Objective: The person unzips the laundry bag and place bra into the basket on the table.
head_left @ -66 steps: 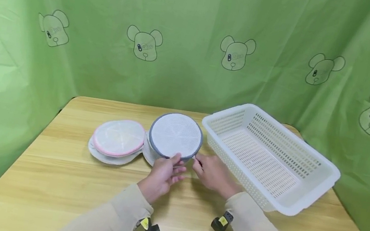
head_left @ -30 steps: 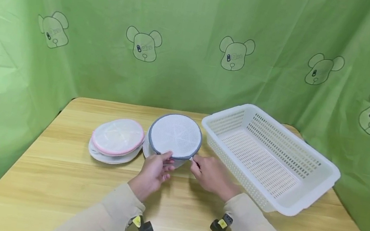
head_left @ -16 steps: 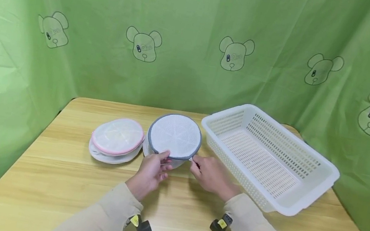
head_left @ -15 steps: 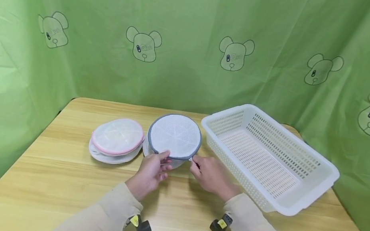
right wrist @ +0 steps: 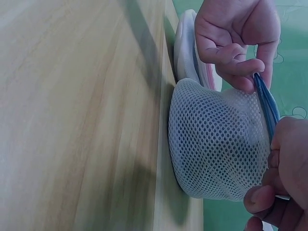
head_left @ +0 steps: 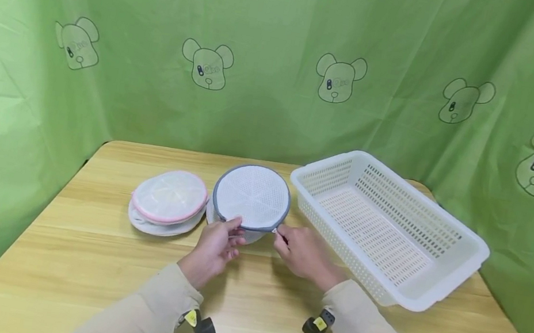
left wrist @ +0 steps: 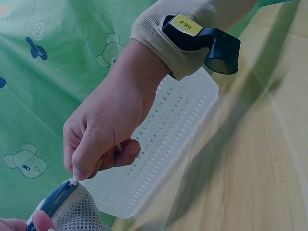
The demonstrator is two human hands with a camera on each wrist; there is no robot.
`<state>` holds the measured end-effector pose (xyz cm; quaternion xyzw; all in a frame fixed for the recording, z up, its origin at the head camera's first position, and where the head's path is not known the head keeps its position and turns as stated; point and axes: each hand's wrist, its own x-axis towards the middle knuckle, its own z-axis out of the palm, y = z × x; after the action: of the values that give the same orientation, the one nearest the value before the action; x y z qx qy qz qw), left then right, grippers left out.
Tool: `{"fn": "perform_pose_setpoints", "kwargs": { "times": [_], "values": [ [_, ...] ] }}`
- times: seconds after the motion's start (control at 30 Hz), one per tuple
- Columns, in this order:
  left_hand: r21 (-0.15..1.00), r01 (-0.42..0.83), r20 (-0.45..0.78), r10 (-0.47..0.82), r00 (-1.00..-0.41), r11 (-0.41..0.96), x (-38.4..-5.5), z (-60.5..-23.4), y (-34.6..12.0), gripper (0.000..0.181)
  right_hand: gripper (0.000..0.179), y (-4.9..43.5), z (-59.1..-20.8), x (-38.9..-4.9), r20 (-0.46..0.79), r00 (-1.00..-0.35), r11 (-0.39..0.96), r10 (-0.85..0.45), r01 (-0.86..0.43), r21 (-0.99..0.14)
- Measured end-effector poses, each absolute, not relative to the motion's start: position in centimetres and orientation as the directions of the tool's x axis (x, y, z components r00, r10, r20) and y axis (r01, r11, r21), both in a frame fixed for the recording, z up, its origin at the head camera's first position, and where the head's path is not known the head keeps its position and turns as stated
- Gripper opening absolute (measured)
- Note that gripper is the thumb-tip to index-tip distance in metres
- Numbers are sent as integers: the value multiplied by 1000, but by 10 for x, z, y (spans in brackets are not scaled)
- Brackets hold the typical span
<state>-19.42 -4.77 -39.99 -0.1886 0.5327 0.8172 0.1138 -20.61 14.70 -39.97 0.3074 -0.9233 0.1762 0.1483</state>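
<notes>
Left hand (head_left: 213,245), well to the left of the basket (head_left: 344,240), pinched the near rim (head_left: 259,228) of the grey bag (head_left: 253,196), thumb on top and the other fingers loosely bent below. Right hand (head_left: 305,254), just beside the basket's near left side, had its fingers tightly curled, pinching a tab at that same rim.

Behind the basket hung a green curtain (head_left: 265,114), printed with outlined mouse heads (head_left: 340,85). Under the basket spread a pale wooden table (head_left: 269,318). White and full of small holes, the basket sat at a slant. Two cream sleeves (head_left: 133,314) came in, one in front of the basket, the other in front and to its left.

Just left of the basket was the grey bag, round, its white mesh top framed in grey, pale mesh bulging below. Farther left of the basket lay the pink bag (head_left: 171,195), white with a pink rim, over a pale layer that may or may not have been part of it. Black wrist cameras (head_left: 205,331) with yellow labels sat in front and left of the basket. Smallest was the white tab (left wrist: 73,181), left of the basket, at the end of a blue zip (left wrist: 57,195).
</notes>
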Motion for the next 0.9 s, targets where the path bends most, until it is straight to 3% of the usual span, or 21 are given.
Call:
{"fn": "perform_pose_setpoints", "kwargs": {
  "times": [0.47,0.9],
  "values": [
    [814,-379,-436,-32,-899,-440,-196,-395,-55,18,31,145,-396,-208,403,-745,736,-531,-642,-216],
    [803,-369,-439,-45,-897,-468,-199,-395,-61,19,32,147,-397,-208,385,-763,738,-518,-627,-249]
  ]
}}
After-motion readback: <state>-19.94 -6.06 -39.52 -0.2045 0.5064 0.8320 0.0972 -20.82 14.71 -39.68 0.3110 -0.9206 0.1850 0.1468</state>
